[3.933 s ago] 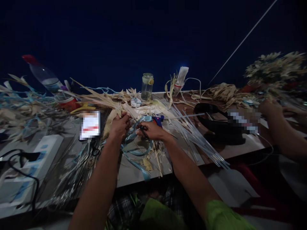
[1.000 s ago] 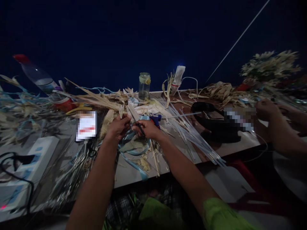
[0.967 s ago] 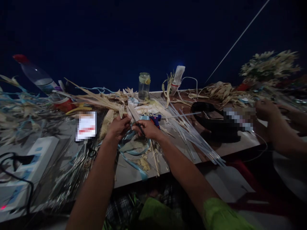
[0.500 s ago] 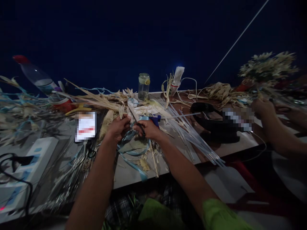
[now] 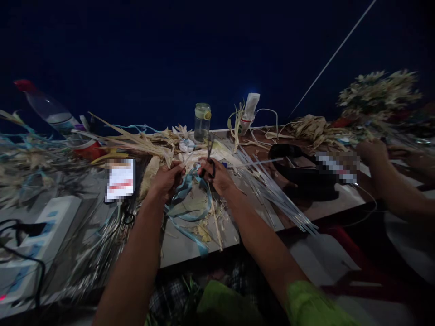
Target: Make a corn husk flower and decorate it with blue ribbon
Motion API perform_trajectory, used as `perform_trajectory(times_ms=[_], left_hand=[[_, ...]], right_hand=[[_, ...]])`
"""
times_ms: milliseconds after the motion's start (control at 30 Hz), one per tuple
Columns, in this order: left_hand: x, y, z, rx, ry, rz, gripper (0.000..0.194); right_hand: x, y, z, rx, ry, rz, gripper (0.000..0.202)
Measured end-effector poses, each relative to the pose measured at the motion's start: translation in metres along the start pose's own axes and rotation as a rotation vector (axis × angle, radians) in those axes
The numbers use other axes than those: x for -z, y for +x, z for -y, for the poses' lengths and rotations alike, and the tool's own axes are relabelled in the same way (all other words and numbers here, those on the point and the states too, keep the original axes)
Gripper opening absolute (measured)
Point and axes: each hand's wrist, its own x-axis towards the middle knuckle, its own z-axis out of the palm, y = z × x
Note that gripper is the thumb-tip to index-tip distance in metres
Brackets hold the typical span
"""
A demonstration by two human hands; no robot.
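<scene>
My left hand (image 5: 168, 179) is closed in a pinch on a pale dried-husk piece (image 5: 167, 157), whose tip stands up above the fingers. My right hand (image 5: 217, 175) is wrapped round dark-handled scissors (image 5: 212, 164), their blades pointing up and away from me. A thin pale strand seems to run between the hands; what the right fingertips pinch is too small to tell. Below and between my hands, light blue ribbon (image 5: 193, 216) lies in loops on the table (image 5: 181, 253), among husk scraps (image 5: 204, 233).
Behind stand a lidded jar (image 5: 202, 123) and a cup with husk strips (image 5: 245, 124). Clear thin rods (image 5: 282, 203) lie right, beside a black device (image 5: 299, 176). At left are a phone (image 5: 120, 181), power strip (image 5: 44, 240) and wire bundle (image 5: 108, 253). A co-worker's hand (image 5: 372, 154) works far right.
My right hand has turned the scissors from pointing up-left to pointing upward, and moved slightly right and up. My left hand stays almost in place.
</scene>
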Motion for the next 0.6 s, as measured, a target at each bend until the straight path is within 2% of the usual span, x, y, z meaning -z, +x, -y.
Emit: perform_trajectory(times_ms=[67, 133, 367, 600], left_hand=[[-0.0007, 0.0009, 0.0014, -0.003, 0.022, 0.024, 0.027], [-0.0019, 0.001, 0.0029, -0.006, 0.052, 0.04, 0.027], [-0.006, -0.0021, 0.0044, 0.002, 0.174, 0.009, 0.029], [-0.0039, 0.0001, 0.0052, 0.004, 0.045, -0.022, 0.029]], right_hand=[[0.0017, 0.0049, -0.0021, 0.073, 0.068, -0.102, 0.042], [0.0038, 0.0089, -0.0042, 0.127, 0.093, -0.141, 0.045], [0.0064, 0.0095, -0.0051, 0.207, -0.133, -0.186, 0.039], [0.0052, 0.0061, -0.0023, 0.214, -0.206, -0.175, 0.038]])
